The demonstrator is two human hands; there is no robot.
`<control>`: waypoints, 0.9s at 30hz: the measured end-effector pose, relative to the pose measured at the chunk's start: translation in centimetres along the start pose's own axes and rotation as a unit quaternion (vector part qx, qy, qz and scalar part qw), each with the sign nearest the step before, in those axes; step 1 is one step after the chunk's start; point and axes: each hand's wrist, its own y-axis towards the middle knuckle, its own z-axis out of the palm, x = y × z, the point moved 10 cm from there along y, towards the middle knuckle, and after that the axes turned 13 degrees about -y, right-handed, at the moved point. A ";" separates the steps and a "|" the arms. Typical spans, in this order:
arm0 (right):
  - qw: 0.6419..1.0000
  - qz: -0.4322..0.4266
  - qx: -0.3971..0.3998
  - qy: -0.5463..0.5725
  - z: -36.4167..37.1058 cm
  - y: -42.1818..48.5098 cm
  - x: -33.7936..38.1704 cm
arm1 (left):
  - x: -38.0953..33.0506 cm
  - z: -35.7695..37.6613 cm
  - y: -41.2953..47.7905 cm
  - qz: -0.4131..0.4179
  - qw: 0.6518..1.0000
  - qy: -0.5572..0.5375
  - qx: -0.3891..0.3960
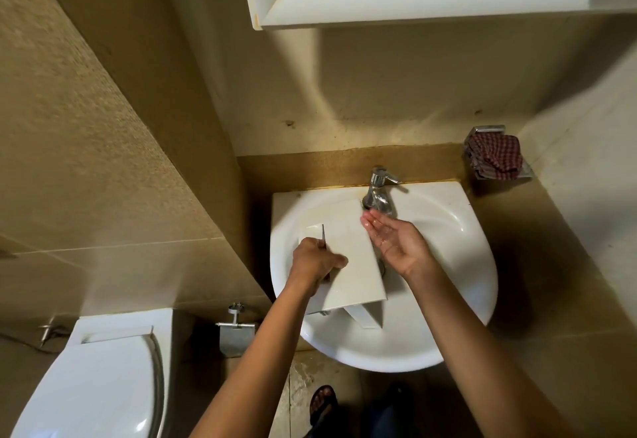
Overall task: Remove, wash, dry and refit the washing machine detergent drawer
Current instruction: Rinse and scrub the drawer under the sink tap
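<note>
The wall cabinet [431,0] overhead is cut off by the top edge; only its white frame and underside show. The toilet [96,382], lid down, sits lower left, cropped at the bottom and left edges. The white basin [458,286] is fixed to the wall ahead of me.

The detergent drawer [348,258] lies inside the basin, across its left half. It presents a flat white face upward. Its long axis runs from the far end, just beside the tap [379,193], back toward me and slightly right; the near end stands over the basin's front slope. Under that near edge a white panel projects, partly in shadow; I cannot identify which part of the drawer it is. The compartments are not visible from this side.

My left hand [317,265] is clamped on the drawer's left edge, thumb laid on the upper face, the fingers wrapped under and hidden. My right hand [396,241] is spread, palm up and wet, cupped under the spout, just beside the drawer's right edge; whether it touches the drawer I cannot tell. No water stream can be made out.

A checked red cloth [496,158] sits in a chrome wall rack right of the basin. A metal paper holder [236,334] is mounted between toilet and basin. One sandalled foot [322,403] shows on wet floor below, dim.
</note>
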 end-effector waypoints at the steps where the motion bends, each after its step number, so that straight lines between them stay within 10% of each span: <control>1: 0.993 -0.049 0.019 -0.106 1.4 -0.5 0.7 | 0.0 0.2 -0.2 -0.002 1.000 -0.002 0.004; 3: 0.872 -0.157 0.056 -0.461 4.9 -1.5 1.4 | -0.3 0.7 -0.5 0.002 1.000 0.002 0.010; 6: 0.482 -0.238 0.140 -0.832 8.7 -1.2 -1.2 | -0.9 1.3 -1.0 0.008 0.999 0.029 0.015; 8: 0.379 -0.237 0.138 -0.884 9.3 -0.1 -1.0 | -1.0 1.8 -1.3 0.007 0.999 0.029 0.029; 16: 0.350 -0.295 0.285 -0.842 12.2 -1.6 -3.8 | -1.3 1.4 -1.0 0.031 0.999 0.012 0.026; 27: 0.359 -0.254 0.108 -0.892 7.0 -3.0 -2.0 | -0.9 0.1 -0.5 -0.019 0.999 -0.046 0.005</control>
